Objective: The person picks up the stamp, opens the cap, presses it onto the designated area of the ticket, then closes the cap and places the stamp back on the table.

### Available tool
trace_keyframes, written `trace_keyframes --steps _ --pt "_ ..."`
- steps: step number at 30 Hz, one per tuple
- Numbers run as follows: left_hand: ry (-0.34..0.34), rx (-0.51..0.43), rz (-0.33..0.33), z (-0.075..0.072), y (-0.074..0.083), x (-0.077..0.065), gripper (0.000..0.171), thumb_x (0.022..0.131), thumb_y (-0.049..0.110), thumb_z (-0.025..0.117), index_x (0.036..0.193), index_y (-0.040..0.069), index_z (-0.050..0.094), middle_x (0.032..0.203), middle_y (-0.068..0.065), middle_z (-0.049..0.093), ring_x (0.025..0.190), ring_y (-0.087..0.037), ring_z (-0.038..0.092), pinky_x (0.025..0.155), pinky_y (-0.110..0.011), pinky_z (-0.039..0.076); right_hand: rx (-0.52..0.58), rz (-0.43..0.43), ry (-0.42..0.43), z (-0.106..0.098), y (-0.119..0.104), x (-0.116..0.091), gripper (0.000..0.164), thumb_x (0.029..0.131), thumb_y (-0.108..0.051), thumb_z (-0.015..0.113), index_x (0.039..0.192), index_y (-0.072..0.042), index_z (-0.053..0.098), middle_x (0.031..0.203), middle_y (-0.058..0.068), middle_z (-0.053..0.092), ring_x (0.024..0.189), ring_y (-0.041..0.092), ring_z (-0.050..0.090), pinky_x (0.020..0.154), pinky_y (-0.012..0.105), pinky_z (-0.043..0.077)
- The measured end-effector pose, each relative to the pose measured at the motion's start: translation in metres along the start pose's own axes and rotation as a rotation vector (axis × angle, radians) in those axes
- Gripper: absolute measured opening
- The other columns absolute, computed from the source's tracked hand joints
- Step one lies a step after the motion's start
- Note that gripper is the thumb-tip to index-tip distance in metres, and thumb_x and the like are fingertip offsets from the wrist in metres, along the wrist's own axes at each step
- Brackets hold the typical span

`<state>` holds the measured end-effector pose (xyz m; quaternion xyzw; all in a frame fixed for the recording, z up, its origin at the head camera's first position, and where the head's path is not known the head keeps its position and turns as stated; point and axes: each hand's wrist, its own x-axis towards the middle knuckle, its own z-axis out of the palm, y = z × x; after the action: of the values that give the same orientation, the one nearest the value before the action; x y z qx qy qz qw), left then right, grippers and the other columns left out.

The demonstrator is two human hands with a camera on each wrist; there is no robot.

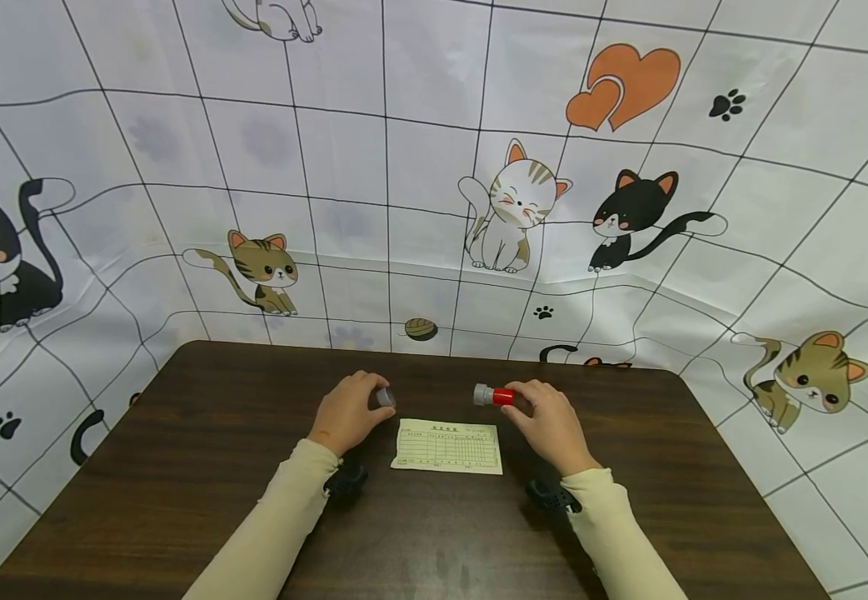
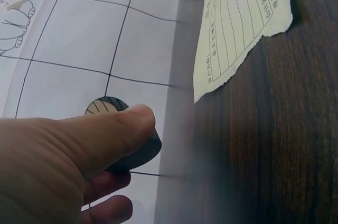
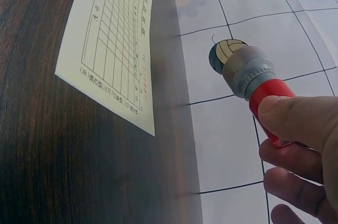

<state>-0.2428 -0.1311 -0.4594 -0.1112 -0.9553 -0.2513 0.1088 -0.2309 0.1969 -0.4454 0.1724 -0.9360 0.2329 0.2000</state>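
Note:
Between thumb and fingers, my left hand [image 1: 347,414] pinches a small dark grey cap [image 1: 385,397] [image 2: 141,154], partly covered by the thumb in the left wrist view. My right hand [image 1: 551,423] grips a red and grey cylindrical stamp [image 1: 503,396] [image 3: 268,91] by its red part, the grey end pointing left toward the other hand. Cap and stamp are apart, both held above the table. Below and between the hands lies a pale yellow printed form [image 1: 446,447] with a ruled grid and a torn left edge; neither hand touches it.
A dark brown wooden table [image 1: 434,533] spans the lower view. Behind it and at both sides hangs a white sheet [image 1: 344,158] with black grid lines and cartoon cats. Black straps with devices [image 1: 346,481] sit on both wrists.

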Motion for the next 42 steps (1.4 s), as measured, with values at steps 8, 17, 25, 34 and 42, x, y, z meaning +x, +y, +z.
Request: trace_keyframes --steps 8,17,25,34,42 --pt "0.0 -0.012 -0.048 0.0 -0.004 0.0 0.043 0.088 0.025 0.085 0.123 0.007 0.072 0.119 -0.014 0.072 0.103 -0.032 0.069 0.085 -0.05 0.059 0.001 0.014 -0.009 0.0 0.002 0.0 0.029 0.086 -0.018 0.086 0.114 -0.012 0.077 0.096 0.001 0.071 0.08 0.017 0.055 0.075 0.04 0.047" --pt "-0.011 -0.053 -0.102 0.001 -0.009 0.0 0.041 0.088 0.024 0.085 0.123 0.006 0.071 0.11 -0.011 0.075 0.095 -0.029 0.07 0.084 -0.049 0.059 0.001 0.021 -0.012 0.001 0.003 0.001 0.03 0.086 -0.018 0.086 0.114 -0.012 0.076 0.097 0.001 0.071 0.081 0.017 0.055 0.075 0.04 0.047" --pt "-0.023 -0.08 -0.12 0.003 -0.014 0.0 0.04 0.088 0.024 0.085 0.121 0.007 0.072 0.104 -0.008 0.075 0.09 -0.026 0.07 0.081 -0.048 0.059 0.0 0.022 -0.016 0.0 0.004 0.0 0.029 0.087 -0.019 0.085 0.114 -0.012 0.076 0.096 0.001 0.071 0.081 0.017 0.055 0.076 0.04 0.046" --pt "0.018 -0.059 -0.154 0.003 -0.018 0.001 0.041 0.086 0.025 0.087 0.12 0.005 0.073 0.111 -0.013 0.072 0.104 -0.035 0.063 0.092 -0.052 0.056 -0.006 0.039 -0.019 0.0 0.007 0.0 0.03 0.088 -0.02 0.085 0.115 -0.012 0.076 0.097 0.002 0.071 0.081 0.018 0.055 0.076 0.041 0.046" --pt "0.032 -0.073 -0.168 0.001 -0.021 0.0 0.05 0.087 0.021 0.086 0.128 0.0 0.068 0.109 -0.016 0.075 0.102 -0.037 0.068 0.094 -0.057 0.054 0.008 0.041 -0.017 0.001 0.009 0.001 0.029 0.087 -0.019 0.085 0.114 -0.013 0.076 0.097 0.003 0.071 0.081 0.018 0.056 0.074 0.039 0.046"
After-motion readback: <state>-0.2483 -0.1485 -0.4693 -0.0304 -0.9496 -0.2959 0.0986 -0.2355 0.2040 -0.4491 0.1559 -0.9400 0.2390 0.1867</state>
